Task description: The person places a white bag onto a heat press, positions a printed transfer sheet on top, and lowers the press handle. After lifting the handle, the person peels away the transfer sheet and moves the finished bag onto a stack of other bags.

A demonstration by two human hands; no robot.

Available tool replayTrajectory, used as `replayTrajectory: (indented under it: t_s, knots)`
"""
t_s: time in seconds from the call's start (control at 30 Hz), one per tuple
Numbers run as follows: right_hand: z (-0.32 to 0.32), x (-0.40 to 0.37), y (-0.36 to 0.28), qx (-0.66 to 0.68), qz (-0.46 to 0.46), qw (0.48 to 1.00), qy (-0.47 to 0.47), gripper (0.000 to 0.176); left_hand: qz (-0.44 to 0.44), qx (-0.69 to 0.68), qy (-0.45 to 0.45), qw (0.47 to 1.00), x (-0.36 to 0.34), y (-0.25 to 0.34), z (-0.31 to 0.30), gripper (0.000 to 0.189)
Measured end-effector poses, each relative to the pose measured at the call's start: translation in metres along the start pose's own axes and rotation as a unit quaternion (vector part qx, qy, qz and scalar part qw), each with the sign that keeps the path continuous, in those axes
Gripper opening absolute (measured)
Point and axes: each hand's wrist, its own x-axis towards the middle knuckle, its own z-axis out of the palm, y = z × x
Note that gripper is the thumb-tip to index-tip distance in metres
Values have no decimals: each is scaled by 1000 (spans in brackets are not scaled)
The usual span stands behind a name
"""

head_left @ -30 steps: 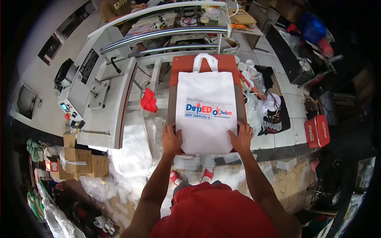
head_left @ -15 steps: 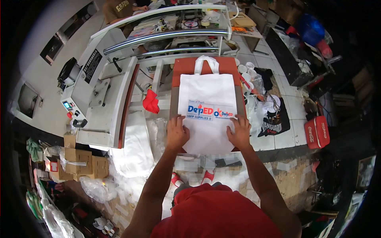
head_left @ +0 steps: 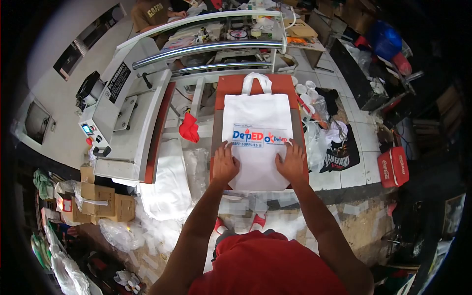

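A white tote bag [head_left: 258, 169] lies flat on the red-brown platen [head_left: 300, 132] of a heat press, its handles pointing away from me. Across its middle runs a blue and red print [head_left: 260, 137] on a faintly bluish rectangle reading "DepED" and "SBFP SUPPLIES". My left hand [head_left: 226, 163] rests on the bag's left edge below the print, fingers spread and thumb turned inward. On the opposite edge lies my right hand [head_left: 292, 163], its fingers also spread. Neither hand grips anything.
The press's upper plate [head_left: 160, 132] is swung to the left, beside the control box [head_left: 93, 135]. A red cloth [head_left: 189, 128] hangs near the frame. White bags [head_left: 167, 187] lie lower left; a red cooler [head_left: 393, 167] stands right. Across the press, a person [head_left: 152, 14] is at a cluttered table.
Both hands have slid slightly inward over the bag, thumbs nearer each other. The bag looks unmoved on the platen; the whole view has shifted a little.
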Motion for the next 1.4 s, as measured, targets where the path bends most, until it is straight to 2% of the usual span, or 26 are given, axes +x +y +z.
replayTrajectory:
  t_s: [0.07, 0.1, 0.17, 0.23, 0.4, 0.5, 0.7, 0.9, 0.97, 1.4]
  knots:
    - [5, -8, 4, 7, 2, 999, 32, 64, -44, -1, 14, 999, 0, 7, -2, 57]
    - [5, -11, 5, 15, 3, 998, 64, 63, -42, -3, 13, 999, -1, 6, 2, 57]
    - [8, -16, 7, 1, -6, 997, 76, 62, -12, -4, 40, 999, -2, 0, 8, 61]
    - [1, -16, 3, -14, -16, 996, 87, 61, -6, 2, 28, 1000, -2, -1, 7, 62]
    - [-16, -7, -4, -39, -41, 998, 23, 57, 8, 41, -18, 999, 0, -1, 2, 60]
    - [2, -6, 10, -61, -72, 995, -26, 57, 4, 44, -19, 999, -6, -4, 8, 56]
    - [10, -4, 14, -111, -71, 991, -36, 62, 6, 43, -12, 999, -5, -5, 12, 55]
    - [9, -3, 8, -103, -58, 993, -30, 61, 3, 69, -25, 997, -4, -2, 11, 61]
    - [10, -3, 7, -101, -54, 993, -27, 61, -13, 49, 8, 999, -2, 1, 9, 61]
    - [8, -3, 6, -85, -48, 995, -10, 60, 4, 64, -15, 998, -9, -9, 21, 58]
